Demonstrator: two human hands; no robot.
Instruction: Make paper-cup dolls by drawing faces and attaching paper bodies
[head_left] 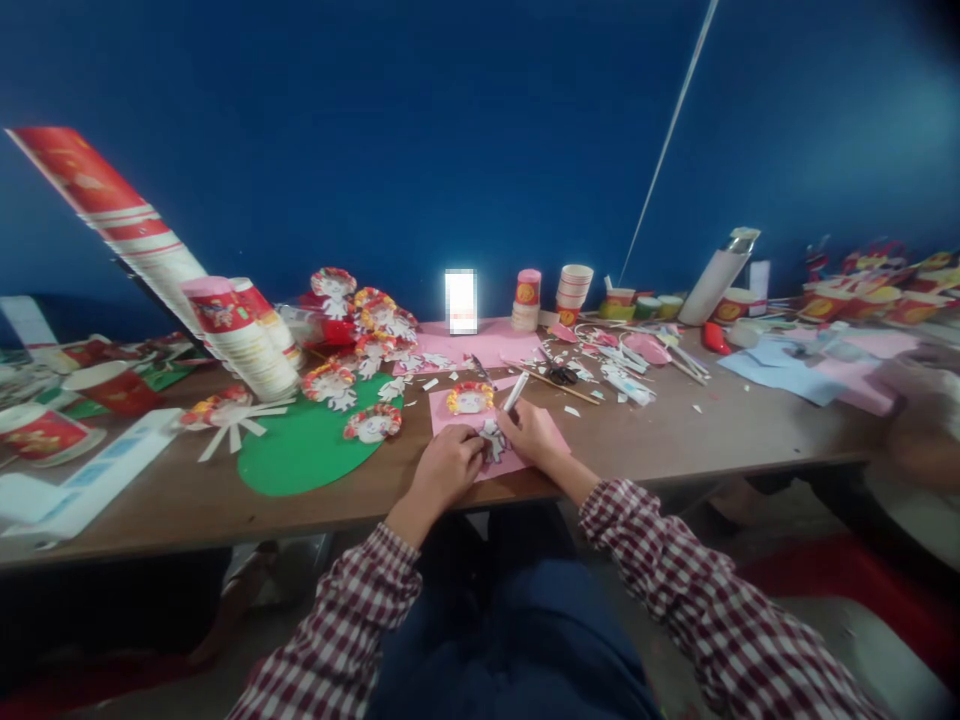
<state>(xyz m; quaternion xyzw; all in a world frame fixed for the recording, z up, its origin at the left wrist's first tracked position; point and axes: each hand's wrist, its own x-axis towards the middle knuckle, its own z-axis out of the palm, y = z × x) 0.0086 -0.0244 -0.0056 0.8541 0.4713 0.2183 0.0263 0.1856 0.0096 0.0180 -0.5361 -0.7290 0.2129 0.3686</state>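
My right hand (pixel 529 434) is closed around a white marker pen (pixel 517 391), its lower end down by a white paper cutout figure (pixel 493 438). The curled fingers of my left hand (pixel 448 464) hold the figure's left edge against a pink paper sheet (pixel 551 440). Just above the figure lies a paper face with a red and yellow curled rim (pixel 470 399). The pen tip is too small to make out, and my fingers hide parts of the figure.
A green paper shape (pixel 300 455) with more curled-rim figures (pixel 373 424) lies on the left. Stacked paper cups (pixel 247 340) lean behind it. Paper scraps (pixel 611 355), a wooden stick (pixel 559 384) and a white bottle (pixel 716 280) are to the right, where a person's blurred arm (pixel 926 410) shows.
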